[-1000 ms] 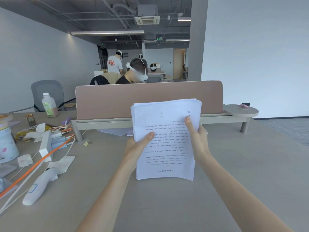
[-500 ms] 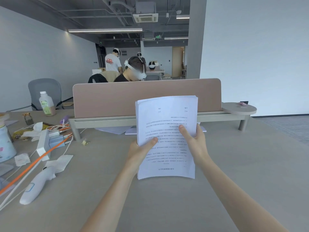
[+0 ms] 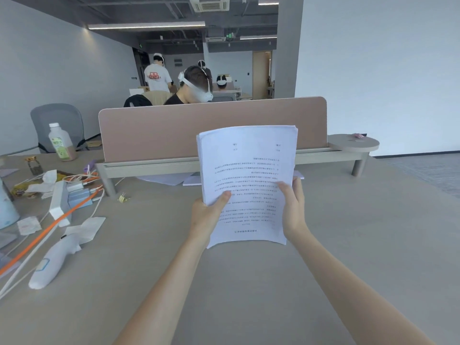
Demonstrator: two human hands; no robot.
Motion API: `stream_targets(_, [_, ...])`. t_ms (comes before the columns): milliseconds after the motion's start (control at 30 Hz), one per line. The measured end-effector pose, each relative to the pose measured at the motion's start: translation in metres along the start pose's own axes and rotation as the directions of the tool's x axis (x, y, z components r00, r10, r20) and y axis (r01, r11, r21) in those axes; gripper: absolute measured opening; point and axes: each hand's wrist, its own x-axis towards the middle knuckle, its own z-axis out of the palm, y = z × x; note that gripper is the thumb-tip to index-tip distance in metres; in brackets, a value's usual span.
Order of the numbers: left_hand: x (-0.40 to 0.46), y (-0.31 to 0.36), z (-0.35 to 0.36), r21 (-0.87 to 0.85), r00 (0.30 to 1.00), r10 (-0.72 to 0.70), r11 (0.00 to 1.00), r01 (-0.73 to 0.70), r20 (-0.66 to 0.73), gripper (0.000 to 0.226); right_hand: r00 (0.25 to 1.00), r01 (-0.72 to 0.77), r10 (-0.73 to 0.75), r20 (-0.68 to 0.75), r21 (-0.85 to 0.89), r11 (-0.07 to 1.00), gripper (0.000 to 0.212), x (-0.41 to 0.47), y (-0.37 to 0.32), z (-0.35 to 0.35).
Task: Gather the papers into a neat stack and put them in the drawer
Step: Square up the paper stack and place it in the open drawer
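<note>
A stack of white printed papers (image 3: pixel 246 170) is held upright above the grey desk (image 3: pixel 348 232), the text upside down to me. My left hand (image 3: pixel 207 215) grips its lower left edge with the thumb on the front sheet. My right hand (image 3: pixel 293 205) grips the lower right edge the same way. The stack's edges look fairly even, with slight fanning at the top left corner. A few loose sheets (image 3: pixel 171 179) lie flat under the raised shelf behind the stack. No drawer is in view.
A pink divider panel (image 3: pixel 211 130) on a raised shelf (image 3: pixel 353 143) crosses the desk behind the papers. To the left lie a white handheld device (image 3: pixel 52 262), cables, an orange rod (image 3: pixel 49 224), wrappers and a bottle (image 3: pixel 61 145). People sit and stand beyond the divider.
The stack has shifted slightly right and lower in my hands, and its sheets look more aligned. Both hands slid a little lower along the side edges.
</note>
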Motion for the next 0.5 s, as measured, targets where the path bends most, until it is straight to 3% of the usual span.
stream_targets(100, [0.002, 0.004, 0.000, -0.018, 1.000, 0.014, 1.000, -0.013, 0.022, 0.011, 1.000, 0.020, -0.020, -0.016, -0.021, 1.000, 0.015, 0.004, -0.006, 0.002])
stream_targets(233, [0.002, -0.012, 0.000, 0.006, 0.999, -0.043, 0.999, 0.043, 0.000, 0.015, 0.995, -0.086, 0.088, 0.038, -0.039, 0.996, 0.032, -0.003, 0.009, 0.003])
stream_targets(400, [0.003, -0.014, -0.003, 0.035, 0.999, -0.048, 0.998, 0.047, 0.022, 0.005, 0.994, -0.110, 0.109, -0.028, -0.073, 0.991, 0.021, 0.001, 0.023, -0.003])
stream_targets(500, [0.008, -0.014, 0.001, 0.038, 0.999, -0.040, 0.999, 0.039, 0.014, 0.003, 0.989, -0.138, 0.130, -0.071, -0.138, 0.981, 0.028, 0.008, 0.037, -0.007])
